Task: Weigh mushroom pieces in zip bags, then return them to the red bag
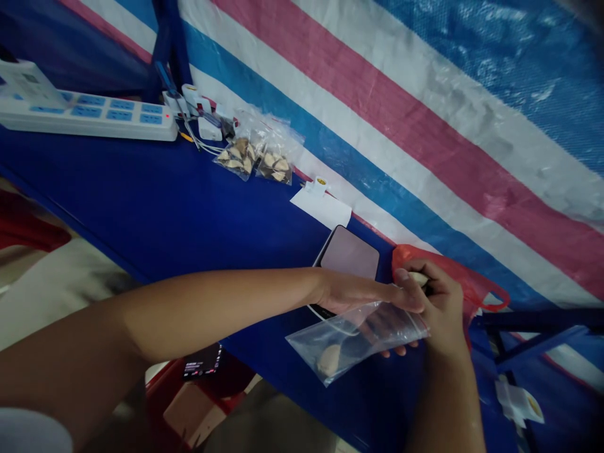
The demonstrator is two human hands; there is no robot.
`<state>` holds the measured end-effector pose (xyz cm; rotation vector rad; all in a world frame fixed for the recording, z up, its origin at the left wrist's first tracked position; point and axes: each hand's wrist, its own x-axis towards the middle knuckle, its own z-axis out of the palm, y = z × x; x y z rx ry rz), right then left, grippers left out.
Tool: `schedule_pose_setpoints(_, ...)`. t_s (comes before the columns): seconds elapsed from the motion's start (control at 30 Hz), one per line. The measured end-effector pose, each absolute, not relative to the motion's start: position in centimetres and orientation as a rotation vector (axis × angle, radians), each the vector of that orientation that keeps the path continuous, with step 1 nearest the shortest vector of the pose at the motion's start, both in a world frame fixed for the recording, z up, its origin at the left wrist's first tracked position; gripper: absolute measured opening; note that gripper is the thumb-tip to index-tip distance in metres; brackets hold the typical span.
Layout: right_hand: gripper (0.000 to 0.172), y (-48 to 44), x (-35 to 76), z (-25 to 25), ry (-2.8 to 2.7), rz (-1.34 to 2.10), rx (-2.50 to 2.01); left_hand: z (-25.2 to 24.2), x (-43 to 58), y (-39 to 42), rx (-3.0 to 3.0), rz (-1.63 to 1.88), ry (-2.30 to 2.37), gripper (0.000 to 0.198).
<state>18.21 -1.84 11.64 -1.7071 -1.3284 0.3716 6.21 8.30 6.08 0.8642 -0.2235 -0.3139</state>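
My left hand (358, 299) reaches across the table and holds a clear zip bag (302, 343) near its mouth, thumb above and fingers behind the plastic. One pale, flat piece (329, 360) lies in the bag's lower corner. Close against the bag's mouth, my right hand (441, 299) is closed around a pale piece with a dark edge (419, 279); whether it holds more is hidden. Behind that hand lies a red plastic bag (472, 286). Partly under my left wrist is a flat device with a smooth pinkish-grey top, like a small scale (352, 251).
Two filled clear bags (238, 157) of similar pieces lie at the back of the blue table (141, 207). A white paper (323, 206), a screwdriver (172, 88) and a power strip (117, 119) are along the striped sheet. Below the table edge is a lit phone (202, 363).
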Motion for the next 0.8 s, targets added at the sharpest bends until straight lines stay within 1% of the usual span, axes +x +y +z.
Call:
schedule_pose_setpoints(0.1,0.028,-1.9,18.3,11.6,-1.336,0.388,-1.717,6.3,6.0,8.3,0.875,-0.341,-0.222,0.059)
schedule_pose_setpoints(0.23,0.018,-2.1,18.5,11.5,-1.375,0.419,-1.69,6.3,6.0,8.3,0.885,-0.353,-0.205,0.06)
schedule_pose_setpoints(0.33,0.015,-2.0,18.4,11.6,-1.37,0.406,-1.69,6.1,6.3,8.2,0.871,-0.313,-0.215,0.061)
schedule_pose_setpoints(0.47,0.015,-1.8,18.0,11.9,-1.243,0.493,-1.658,5.7,6.4,8.1,0.861,-0.282,-0.242,0.055)
schedule_pose_setpoints(0.6,0.01,-1.9,17.9,12.1,-1.086,0.601,-1.635,5.4,6.4,8.3,0.872,-0.317,-0.25,0.056)
schedule_pose_setpoints(0.67,0.011,-2.0,18.1,12.1,-1.063,0.623,-1.629,5.3,6.4,8.4,0.867,-0.307,-0.249,0.055)
schedule_pose_setpoints(0.8,0.02,-2.2,18.5,12.1,-1.105,0.629,-1.617,5.2,6.5,8.2,0.813,-0.256,-0.236,0.05)
